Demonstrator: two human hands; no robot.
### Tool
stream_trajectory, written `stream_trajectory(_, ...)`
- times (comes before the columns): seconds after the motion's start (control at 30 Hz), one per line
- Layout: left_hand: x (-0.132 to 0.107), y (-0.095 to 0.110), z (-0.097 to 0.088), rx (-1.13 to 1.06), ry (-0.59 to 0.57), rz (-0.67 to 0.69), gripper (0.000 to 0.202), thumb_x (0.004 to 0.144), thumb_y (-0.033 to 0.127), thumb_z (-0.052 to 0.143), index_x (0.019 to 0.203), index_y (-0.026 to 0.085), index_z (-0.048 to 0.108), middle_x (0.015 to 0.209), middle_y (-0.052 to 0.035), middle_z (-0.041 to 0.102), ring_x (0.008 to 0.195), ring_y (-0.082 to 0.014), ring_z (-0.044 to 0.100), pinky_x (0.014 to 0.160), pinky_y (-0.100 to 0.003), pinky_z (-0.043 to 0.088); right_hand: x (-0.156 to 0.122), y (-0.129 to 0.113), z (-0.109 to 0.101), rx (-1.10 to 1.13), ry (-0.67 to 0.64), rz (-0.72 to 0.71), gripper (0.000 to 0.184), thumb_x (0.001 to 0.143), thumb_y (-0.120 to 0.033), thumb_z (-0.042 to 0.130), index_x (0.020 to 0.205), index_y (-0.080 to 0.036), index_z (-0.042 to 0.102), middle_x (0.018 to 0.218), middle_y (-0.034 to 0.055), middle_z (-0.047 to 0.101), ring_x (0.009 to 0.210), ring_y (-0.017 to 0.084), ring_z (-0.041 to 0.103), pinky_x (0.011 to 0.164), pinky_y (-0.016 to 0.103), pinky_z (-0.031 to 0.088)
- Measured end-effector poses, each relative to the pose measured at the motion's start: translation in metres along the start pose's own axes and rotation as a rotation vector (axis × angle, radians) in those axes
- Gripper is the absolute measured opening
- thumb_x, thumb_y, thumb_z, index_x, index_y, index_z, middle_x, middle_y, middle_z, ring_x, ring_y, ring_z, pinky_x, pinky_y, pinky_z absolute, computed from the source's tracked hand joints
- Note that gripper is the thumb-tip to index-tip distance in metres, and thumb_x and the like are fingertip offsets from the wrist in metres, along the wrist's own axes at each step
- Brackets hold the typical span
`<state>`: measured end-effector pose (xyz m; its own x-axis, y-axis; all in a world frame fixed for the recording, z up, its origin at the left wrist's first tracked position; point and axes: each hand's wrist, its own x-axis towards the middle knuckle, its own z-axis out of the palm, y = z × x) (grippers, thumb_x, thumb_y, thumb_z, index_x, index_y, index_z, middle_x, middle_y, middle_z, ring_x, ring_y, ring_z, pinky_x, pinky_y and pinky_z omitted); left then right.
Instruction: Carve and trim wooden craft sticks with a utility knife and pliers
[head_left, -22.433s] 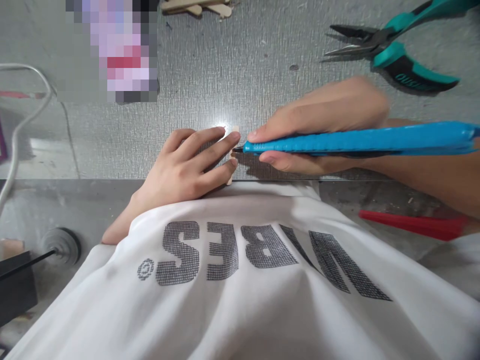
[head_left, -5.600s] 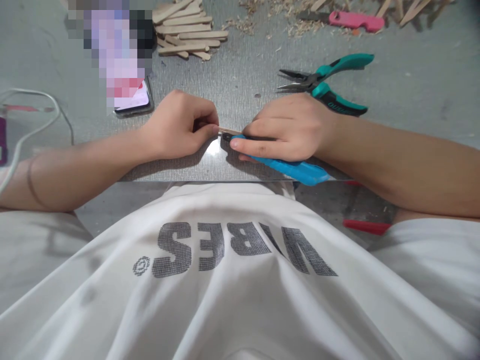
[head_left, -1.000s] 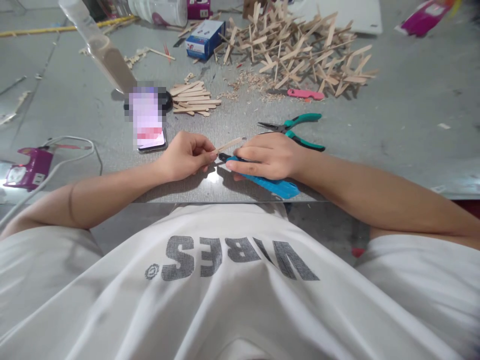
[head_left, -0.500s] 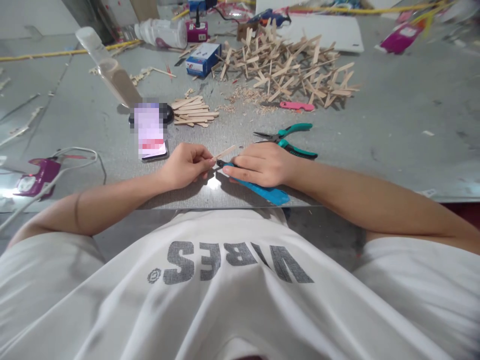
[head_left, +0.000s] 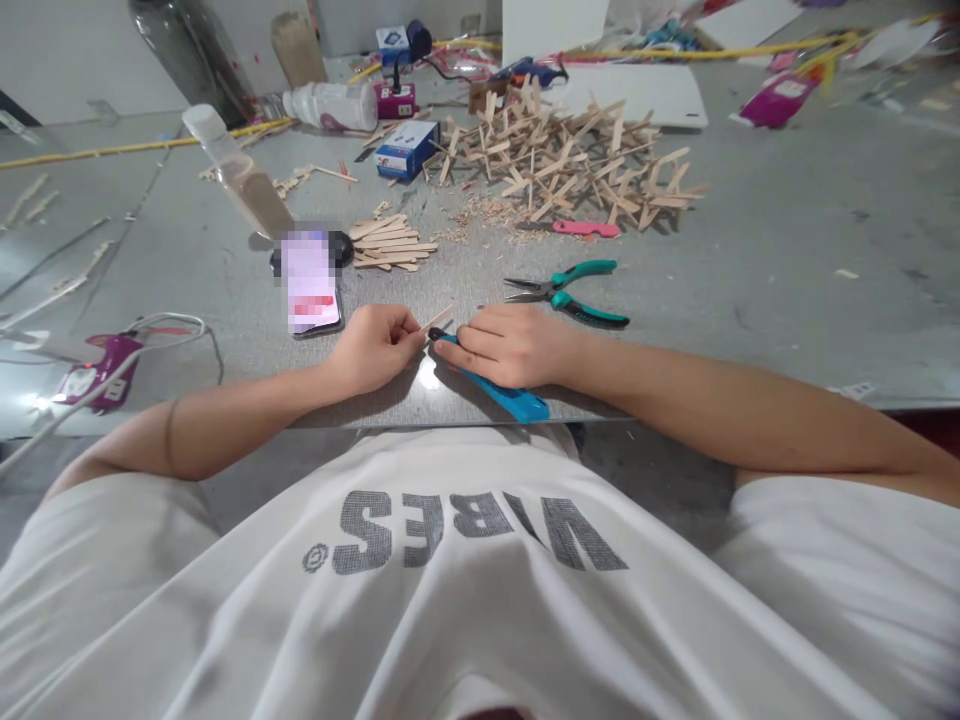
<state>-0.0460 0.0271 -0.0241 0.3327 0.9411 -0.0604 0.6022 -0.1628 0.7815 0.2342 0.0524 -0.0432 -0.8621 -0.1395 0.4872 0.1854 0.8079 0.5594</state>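
Note:
My left hand (head_left: 377,345) pinches a pale wooden craft stick (head_left: 441,318) between thumb and fingertips. The stick's free end points up and to the right. My right hand (head_left: 514,343) is wrapped over a blue-handled tool (head_left: 517,402) with a dark head, its handle slanting down towards the table edge. The dark head is close beside the stick and my left fingertips; whether it touches the stick I cannot tell. Green-handled long-nose pliers (head_left: 566,290) lie just beyond my right hand. A phone (head_left: 313,290) with a lit, blurred screen leans beyond my left hand.
A large heap of crossed craft sticks (head_left: 562,150) fills the back middle, with wood crumbs and a pink-handled knife (head_left: 585,229) before it. Fanned sticks (head_left: 394,243), a blue box (head_left: 408,150) and a tilted bottle (head_left: 251,185) are further left. A purple device (head_left: 112,370) trails a white cable.
The view has tilted slightly, showing more of the table's back. The stick and blue-handled tool have shifted a little left in the view; both hands keep their holds.

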Motion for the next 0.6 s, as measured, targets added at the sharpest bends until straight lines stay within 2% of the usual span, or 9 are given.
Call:
stream_trajectory(0.1, -0.001, 0.003, 0.0, 0.031, -0.013, 0.0, 0.026, 0.096, 0.036, 0.072, 0.077, 0.019, 0.073, 0.062, -0.0009, 0.069, 0.058, -0.0126, 0.054, 0.06, -0.026, 0.038, -0.002, 0.001, 0.0, -0.005, 0.007, -0.039, 0.02, 0.122, -0.017, 0.065, 0.14, -0.011, 0.072, 0.087, 0.0002, 0.069, 0.078, 0.016, 0.06, 0.069, 0.034, 0.045)
stream_trajectory(0.23, -0.002, 0.006, 0.0, -0.012, -0.038, -0.047, 0.023, 0.097, 0.036, 0.071, 0.081, 0.019, 0.073, 0.061, -0.0005, 0.07, 0.057, -0.0128, 0.054, 0.059, -0.026, 0.038, -0.003, 0.003, -0.001, 0.009, 0.092, -0.056, 0.014, 0.121, -0.023, 0.073, 0.129, -0.012, 0.075, 0.081, -0.0022, 0.063, 0.074, 0.014, 0.055, 0.067, 0.033, 0.043)
stream_trajectory(0.3, -0.001, 0.006, 0.0, -0.031, -0.04, -0.068, 0.022, 0.096, 0.036, 0.071, 0.084, 0.019, 0.074, 0.061, -0.0004, 0.07, 0.056, -0.0132, 0.055, 0.058, -0.026, 0.039, -0.004, 0.002, -0.002, 0.016, 0.117, -0.068, 0.016, 0.121, -0.029, 0.074, 0.125, -0.014, 0.076, 0.079, -0.0031, 0.06, 0.073, 0.014, 0.053, 0.067, 0.033, 0.041)
stream_trajectory(0.37, -0.001, 0.006, -0.001, -0.04, -0.043, -0.067, 0.022, 0.096, 0.038, 0.071, 0.085, 0.019, 0.075, 0.062, -0.0002, 0.07, 0.056, -0.0135, 0.055, 0.058, -0.026, 0.039, -0.004, 0.002, -0.004, 0.033, 0.121, -0.059, 0.022, 0.124, -0.036, 0.069, 0.125, -0.016, 0.076, 0.083, -0.0015, 0.063, 0.076, 0.015, 0.054, 0.07, 0.033, 0.043)
stream_trajectory(0.43, -0.002, 0.007, -0.003, -0.055, -0.048, -0.06, 0.024, 0.097, 0.04, 0.071, 0.087, 0.019, 0.075, 0.061, 0.0004, 0.068, 0.057, -0.0137, 0.055, 0.058, -0.026, 0.038, -0.002, 0.003, -0.009, 0.071, 0.15, 0.008, 0.034, 0.127, -0.045, 0.059, 0.131, -0.016, 0.077, 0.092, 0.0018, 0.068, 0.083, 0.017, 0.057, 0.073, 0.034, 0.047)
stream_trajectory(0.53, -0.004, 0.011, -0.005, -0.088, -0.053, -0.059, 0.024, 0.096, 0.04, 0.072, 0.086, 0.019, 0.074, 0.063, 0.0003, 0.069, 0.059, -0.0134, 0.054, 0.06, -0.027, 0.039, 0.012, 0.001, -0.025, 0.173, 0.209, 0.139, 0.062, 0.131, -0.061, 0.038, 0.157, -0.017, 0.074, 0.107, 0.006, 0.074, 0.1, 0.022, 0.065, 0.082, 0.038, 0.056)
stream_trajectory(0.57, -0.005, 0.013, -0.006, -0.094, -0.06, -0.059, 0.023, 0.095, 0.039, 0.072, 0.085, 0.019, 0.075, 0.065, -0.0005, 0.071, 0.061, -0.0134, 0.056, 0.061, -0.027, 0.041, 0.021, -0.002, -0.033, 0.213, 0.206, 0.142, 0.066, 0.13, -0.063, 0.034, 0.165, -0.022, 0.072, 0.115, 0.0064, 0.077, 0.111, 0.024, 0.07, 0.09, 0.041, 0.06)
stream_trajectory(0.6, -0.006, 0.014, -0.007, -0.101, -0.071, -0.059, 0.021, 0.094, 0.037, 0.073, 0.086, 0.019, 0.075, 0.069, -0.0013, 0.073, 0.063, -0.0138, 0.058, 0.062, -0.028, 0.042, 0.031, -0.009, -0.043, 0.267, 0.155, 0.148, 0.062, 0.129, -0.066, 0.038, 0.17, -0.034, 0.071, 0.123, 0.0045, 0.08, 0.121, 0.025, 0.073, 0.1, 0.044, 0.063)
